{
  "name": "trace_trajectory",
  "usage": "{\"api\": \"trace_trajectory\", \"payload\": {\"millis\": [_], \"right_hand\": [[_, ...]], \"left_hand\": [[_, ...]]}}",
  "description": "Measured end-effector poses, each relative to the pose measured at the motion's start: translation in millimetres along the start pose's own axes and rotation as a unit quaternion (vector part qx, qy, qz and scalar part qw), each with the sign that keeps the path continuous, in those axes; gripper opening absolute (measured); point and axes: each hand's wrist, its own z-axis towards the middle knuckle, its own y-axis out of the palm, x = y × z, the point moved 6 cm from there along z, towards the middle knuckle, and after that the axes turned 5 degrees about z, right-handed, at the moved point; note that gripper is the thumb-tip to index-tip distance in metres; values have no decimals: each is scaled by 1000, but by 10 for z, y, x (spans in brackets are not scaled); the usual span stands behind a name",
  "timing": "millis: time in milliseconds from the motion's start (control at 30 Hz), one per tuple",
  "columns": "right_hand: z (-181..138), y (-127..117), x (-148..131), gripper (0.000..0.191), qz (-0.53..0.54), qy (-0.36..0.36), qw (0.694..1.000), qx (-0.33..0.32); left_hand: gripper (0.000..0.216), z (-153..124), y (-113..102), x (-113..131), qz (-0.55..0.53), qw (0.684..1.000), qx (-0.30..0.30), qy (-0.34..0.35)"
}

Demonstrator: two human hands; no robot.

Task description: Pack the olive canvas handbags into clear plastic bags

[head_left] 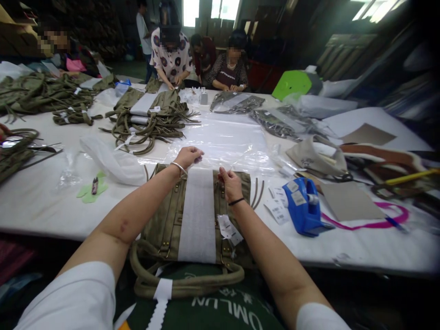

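An olive-green handbag [165, 220] lies flat at the near table edge, its handles hanging toward me. A white foam strip [198, 215] runs down its middle. My left hand [189, 157] is closed at the bag's far edge, pinching the edge of a clear plastic bag [223, 137] spread beyond it. My right hand [229, 183] is closed on the bag's top edge beside the strip. A white paper tag [229, 228] hangs on the bag under my right forearm.
A blue tape dispenser [304, 206] stands right of the bag, with labels [277, 204] beside it. More olive bags and straps [151, 119] are piled further back. Several people work along the far side. A small pen [95, 185] lies on green paper at left.
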Motion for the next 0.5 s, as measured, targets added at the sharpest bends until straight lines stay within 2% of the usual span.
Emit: {"api": "trace_trajectory", "payload": {"millis": [100,200,233,267,333,367,400,467,500], "right_hand": [[8,-138,3,53,-1,-17,1000,9],[-26,-316,29,55,-50,4,999,3],[-61,-329,22,56,-82,34,995,-33],[-119,-301,-11,58,-123,69,985,-96],[-289,-171,-227,62,-206,91,944,-240],[-360,-98,-434,64,-240,52,929,-278],[-401,-27,-698,63,-271,-20,921,-278],[-430,108,-1253,52,-338,-204,898,-192],[-429,191,-1450,47,-384,-275,869,-148]], "left_hand": [[16,109,-128,58,-72,995,75,-3],[15,255,-428,203,-64,980,185,36],[15,280,-525,291,-31,972,221,74],[16,284,-590,396,20,961,246,124],[20,224,-571,604,149,928,250,232],[22,162,-493,677,212,908,237,275],[25,82,-386,725,265,887,221,306],[32,-124,-120,779,339,852,186,352],[35,-247,23,800,360,838,169,374]]}}
